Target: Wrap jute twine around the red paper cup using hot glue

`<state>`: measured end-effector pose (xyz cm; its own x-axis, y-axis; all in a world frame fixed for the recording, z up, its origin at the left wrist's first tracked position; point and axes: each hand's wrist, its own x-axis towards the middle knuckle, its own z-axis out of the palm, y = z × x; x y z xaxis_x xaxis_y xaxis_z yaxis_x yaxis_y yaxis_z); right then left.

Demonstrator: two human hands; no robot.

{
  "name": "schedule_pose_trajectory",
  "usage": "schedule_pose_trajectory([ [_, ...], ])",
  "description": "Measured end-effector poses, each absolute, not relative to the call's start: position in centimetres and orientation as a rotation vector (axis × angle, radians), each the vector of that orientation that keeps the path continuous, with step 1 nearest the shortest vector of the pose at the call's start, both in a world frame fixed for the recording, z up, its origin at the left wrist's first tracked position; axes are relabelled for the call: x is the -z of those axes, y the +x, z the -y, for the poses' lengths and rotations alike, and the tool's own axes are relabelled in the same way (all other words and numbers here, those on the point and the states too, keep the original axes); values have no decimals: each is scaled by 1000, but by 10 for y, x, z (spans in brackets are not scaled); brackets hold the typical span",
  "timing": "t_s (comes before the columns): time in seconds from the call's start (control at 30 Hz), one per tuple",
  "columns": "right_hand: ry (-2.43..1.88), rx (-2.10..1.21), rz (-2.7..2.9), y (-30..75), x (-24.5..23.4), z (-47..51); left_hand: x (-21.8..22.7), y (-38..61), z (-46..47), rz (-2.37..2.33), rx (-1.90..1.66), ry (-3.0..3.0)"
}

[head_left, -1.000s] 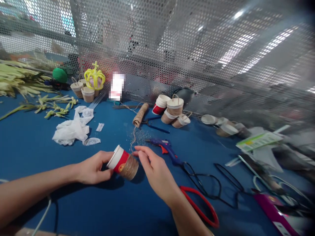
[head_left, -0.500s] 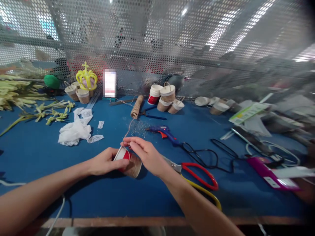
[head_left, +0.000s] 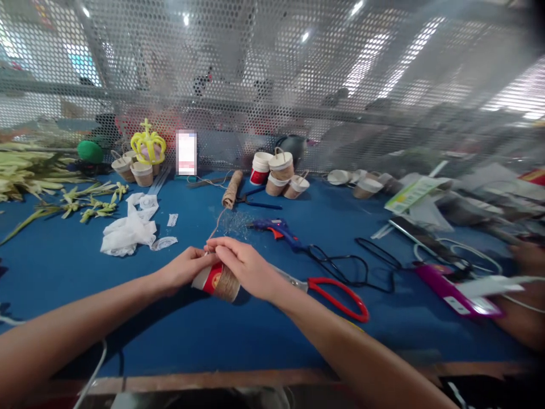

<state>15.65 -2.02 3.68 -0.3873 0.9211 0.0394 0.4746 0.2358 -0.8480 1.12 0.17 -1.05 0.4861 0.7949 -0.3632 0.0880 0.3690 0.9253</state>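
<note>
A red-and-white paper cup (head_left: 209, 280), its lower part wrapped in brown twine, lies tilted on its side between my hands. My left hand (head_left: 184, 268) is closed on the rim end, its thumb along the top. My right hand (head_left: 244, 266) bends over the cup from the other side, fingertips pinched near the rim where the loose twine (head_left: 217, 222) arrives; the exact pinch is partly hidden. That strand runs back to a roll of twine (head_left: 232, 190). Large scissors (head_left: 338, 298) with a red handle lie just right of my right hand, partly under my forearm.
A blue glue gun (head_left: 281, 232) with a black cord lies ahead. Blue-handled pliers (head_left: 261, 203) rest beside the roll. Wrapped cups (head_left: 281, 173) stand at the back by a perforated metal screen. White lace (head_left: 130, 230) lies left, a purple power strip (head_left: 455, 292) right, near another person's arm.
The cup has turned, bringing its red label with a round emblem into sight. My left thumb has moved up to the rim, close to my right fingertips. The view has shifted slightly.
</note>
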Motion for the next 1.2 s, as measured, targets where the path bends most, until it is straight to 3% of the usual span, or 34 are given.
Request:
schedule_pose_trajectory([
  [0.33, -1205, -864, 2160, 154, -41, 16, 4, 19, 2, -1016, -609, 1052],
  [0.57, -1494, -862, 1882, 194, -36, -34, -8, 15, 11, -975, -552, 1242],
  [1.0, -1242, -1416, 2179, 151, -36, -32, -22, 9, 38, -602, -371, 1619],
  [1.1, -1332, -1322, 2236, 149, -35, -33, -12, 11, 31, -718, -398, 1576],
  [1.2, -1549, -1010, 2186, 164, -36, -40, -2, 14, 22, -788, -495, 1523],
])
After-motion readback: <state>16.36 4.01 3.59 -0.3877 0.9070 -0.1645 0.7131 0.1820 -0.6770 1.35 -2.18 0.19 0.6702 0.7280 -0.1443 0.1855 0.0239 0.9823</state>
